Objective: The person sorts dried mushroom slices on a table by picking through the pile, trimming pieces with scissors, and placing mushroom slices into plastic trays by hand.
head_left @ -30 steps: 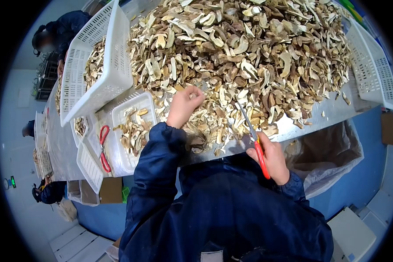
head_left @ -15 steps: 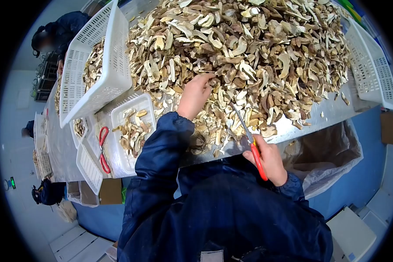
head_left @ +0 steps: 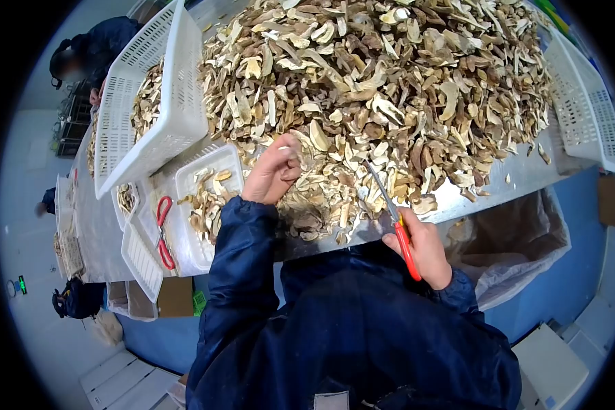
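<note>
My right hand [head_left: 425, 250] is wrapped round a pair of scissors [head_left: 407, 251] with red handles, its grey blades pointing up and away over the near edge of the pile. My left hand [head_left: 275, 171] hovers at the pile's lower left, fingers curled in. Whatever lies between those fingers, if anything, is hidden. Before both hands spreads a large heap of dried mushroom slices [head_left: 362, 89], cream and brown. Left of my left forearm, a shallow white tray [head_left: 184, 183] contains some slices.
A second pair of red-handled scissors [head_left: 162, 231] lies left of the tray. White perforated baskets stand at left [head_left: 184, 102] and right [head_left: 584, 102]. Under the metal table's [head_left: 519, 174] right edge is a lined bin [head_left: 557, 232]. Other people [head_left: 99, 48] are at far left.
My left hand has drawn back from the heap, toward the lower left, with its fingers curling in. My right hand and the scissors have hardly moved.
</note>
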Motion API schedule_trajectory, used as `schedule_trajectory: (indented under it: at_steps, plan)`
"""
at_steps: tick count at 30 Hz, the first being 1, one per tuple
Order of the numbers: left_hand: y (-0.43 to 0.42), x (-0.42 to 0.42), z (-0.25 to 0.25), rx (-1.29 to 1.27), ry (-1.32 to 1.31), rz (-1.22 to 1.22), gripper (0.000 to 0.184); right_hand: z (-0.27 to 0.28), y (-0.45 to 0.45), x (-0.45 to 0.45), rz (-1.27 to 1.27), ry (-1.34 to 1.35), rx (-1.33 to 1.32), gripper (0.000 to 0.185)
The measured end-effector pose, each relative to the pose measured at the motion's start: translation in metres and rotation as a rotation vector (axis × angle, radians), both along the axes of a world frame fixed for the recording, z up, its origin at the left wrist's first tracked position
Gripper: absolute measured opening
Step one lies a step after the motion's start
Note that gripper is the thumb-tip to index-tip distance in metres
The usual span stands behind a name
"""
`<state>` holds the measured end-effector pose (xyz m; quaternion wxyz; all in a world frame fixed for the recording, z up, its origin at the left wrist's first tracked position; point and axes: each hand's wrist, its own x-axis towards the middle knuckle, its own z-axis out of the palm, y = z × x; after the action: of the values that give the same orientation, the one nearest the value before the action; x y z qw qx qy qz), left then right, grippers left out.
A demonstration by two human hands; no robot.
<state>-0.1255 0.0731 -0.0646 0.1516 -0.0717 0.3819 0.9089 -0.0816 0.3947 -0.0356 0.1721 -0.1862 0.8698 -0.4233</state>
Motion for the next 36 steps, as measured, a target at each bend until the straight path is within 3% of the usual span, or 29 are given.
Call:
schedule_trajectory:
  at_steps: [1, 4, 8, 9, 12, 13, 14, 17, 18, 22, 23, 27, 29, 31, 32, 35, 36]
  plan:
    - [-0.001, 0.003, -0.001, 0.226, 0.009, -0.004, 0.019, 0.000, 0.000, 0.000, 0.003, 0.001, -0.003, 0.053]
    - [0.004, 0.006, 0.004, 0.530, -0.088, -0.029, 0.021, 0.000, 0.000, 0.001, 0.008, 0.002, -0.004, 0.053]
    - [0.009, -0.002, -0.011, 0.716, -0.167, -0.041, 0.021, 0.004, 0.000, 0.002, 0.012, -0.005, 0.016, 0.052]
    - [0.010, -0.007, -0.009, 0.504, -0.217, 0.007, 0.024, 0.005, 0.001, 0.002, 0.010, -0.006, 0.021, 0.052]
    - [0.020, -0.025, 0.004, -0.745, -0.191, 0.015, 0.030, 0.005, 0.002, 0.003, 0.003, 0.010, 0.011, 0.051]
    - [0.034, -0.025, 0.007, -1.337, 0.052, 0.156, 0.040, 0.007, 0.002, 0.003, 0.002, -0.004, 0.017, 0.051]
    - [0.042, -0.029, 0.014, -1.693, 0.024, 0.104, 0.051, 0.009, 0.001, 0.003, 0.003, -0.018, 0.023, 0.050]
    - [0.052, -0.037, -0.005, -1.868, 0.067, 0.091, 0.051, 0.009, -0.001, 0.004, -0.013, -0.001, 0.018, 0.049]
    - [0.051, -0.040, -0.004, -1.830, 0.034, 0.040, 0.047, 0.008, -0.002, 0.004, -0.012, 0.016, 0.008, 0.048]
    - [0.034, -0.022, -0.004, -1.498, 0.000, 0.278, 0.035, 0.011, 0.000, 0.004, -0.014, -0.037, 0.017, 0.047]
    - [0.028, -0.013, 0.000, -1.523, 0.049, 0.326, 0.032, 0.011, 0.000, 0.004, -0.015, -0.043, 0.006, 0.047]
    - [0.001, 0.031, 0.041, -1.227, -0.119, 0.381, 0.032, 0.012, -0.002, -0.001, -0.004, -0.042, 0.044, 0.047]
    - [-0.024, 0.052, 0.041, -1.169, -0.094, 0.579, 0.034, 0.014, -0.006, -0.002, 0.012, -0.046, 0.050, 0.048]
    - [-0.048, 0.072, 0.051, -1.414, -0.228, 0.685, 0.028, 0.014, -0.010, -0.005, 0.025, -0.046, 0.042, 0.048]
    - [-0.061, 0.083, 0.053, -1.729, -0.127, 0.695, 0.024, 0.014, -0.012, -0.005, 0.026, -0.045, 0.033, 0.047]
    - [-0.101, 0.111, 0.031, -2.172, -0.001, 0.372, 0.038, 0.020, -0.015, -0.006, 0.004, -0.045, 0.027, 0.045]
    - [-0.088, 0.114, 0.034, -2.733, 0.111, 0.368, 0.047, 0.020, -0.014, -0.007, -0.008, -0.042, 0.022, 0.044]
